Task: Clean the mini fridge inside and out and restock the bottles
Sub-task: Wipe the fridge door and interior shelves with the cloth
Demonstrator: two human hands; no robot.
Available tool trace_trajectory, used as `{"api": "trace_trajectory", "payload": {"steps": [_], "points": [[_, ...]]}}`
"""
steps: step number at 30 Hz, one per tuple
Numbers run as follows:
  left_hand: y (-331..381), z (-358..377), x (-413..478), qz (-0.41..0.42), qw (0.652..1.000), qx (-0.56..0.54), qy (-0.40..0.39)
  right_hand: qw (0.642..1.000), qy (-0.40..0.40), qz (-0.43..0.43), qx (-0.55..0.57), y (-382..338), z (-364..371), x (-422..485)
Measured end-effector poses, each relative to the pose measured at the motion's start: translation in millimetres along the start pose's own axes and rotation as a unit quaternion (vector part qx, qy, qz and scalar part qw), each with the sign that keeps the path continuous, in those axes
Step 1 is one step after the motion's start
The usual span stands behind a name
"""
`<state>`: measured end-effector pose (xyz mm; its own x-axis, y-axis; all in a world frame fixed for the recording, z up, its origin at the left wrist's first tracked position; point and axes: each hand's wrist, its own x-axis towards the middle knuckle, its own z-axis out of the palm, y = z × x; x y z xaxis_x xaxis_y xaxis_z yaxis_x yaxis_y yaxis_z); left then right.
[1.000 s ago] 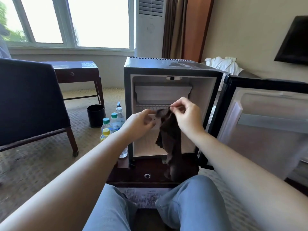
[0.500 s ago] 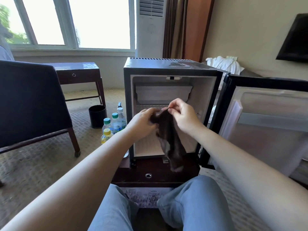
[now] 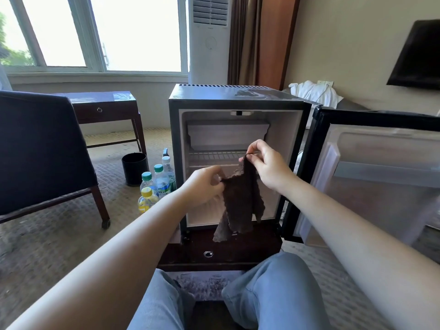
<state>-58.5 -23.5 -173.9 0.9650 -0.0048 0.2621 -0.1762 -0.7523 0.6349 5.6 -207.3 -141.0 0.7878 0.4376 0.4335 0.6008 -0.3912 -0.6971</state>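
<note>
1. The bottles (image 3: 154, 184) stand grouped on the carpet (image 3: 47, 246), just beside the left wall of the mini fridge (image 3: 175, 139). Leave them there; restocking should wait until every surface is wiped.
2. The mini fridge compartment is open and holds no bottles. The wire shelf (image 3: 214, 155) is in place.
3. The left hand (image 3: 204, 186) has its fingers curled and pinches the lower of the two held corners of the cloth (image 3: 240, 203).
4. The cloth hangs in front of the compartment, partly spread and with its lower end twisted. The step appears to be opening it out. Draw the corners apart, then fold it into a flat pad so that a clean face meets the liner.
5. The right hand (image 3: 266, 167) pinches the higher corner between thumb and fingertips. Maintain this pinch while folding.
6. The door (image 3: 381, 177) stands fully open at the right. Wipe its inner rack after the compartment.
</note>
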Motion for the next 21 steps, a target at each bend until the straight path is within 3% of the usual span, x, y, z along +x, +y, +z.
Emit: {"api": "trace_trajectory", "payload": {"steps": [3, 7, 11, 17, 19, 21], "points": [[-1, -15, 5, -0.008, 0.999, 0.012, 0.045, 0.994, -0.029, -0.025, -0.105, 6, -10, -6], [-3, -35, 12, -0.005, 0.997, 0.031, 0.077, 0.994, -0.072, -0.024, -0.073, 9, -11, -16], [-4, -41, 9, 0.003, 0.995, 0.035, 0.094, 0.983, -0.135, -0.024, -0.119, 14, -1, -11], [-18, -44, -4, 0.003, 0.994, 0.003, 0.105, 0.969, -0.064, 0.053, -0.234, 27, 13, 0], [-19, -47, -7, 0.004, 0.997, -0.002, 0.077, 0.981, -0.042, 0.095, -0.161, 27, 22, 5], [-18, -50, -8, -0.001, 1.0, 0.027, -0.003, 0.991, -0.013, 0.125, -0.045, 23, 31, 10]]}}
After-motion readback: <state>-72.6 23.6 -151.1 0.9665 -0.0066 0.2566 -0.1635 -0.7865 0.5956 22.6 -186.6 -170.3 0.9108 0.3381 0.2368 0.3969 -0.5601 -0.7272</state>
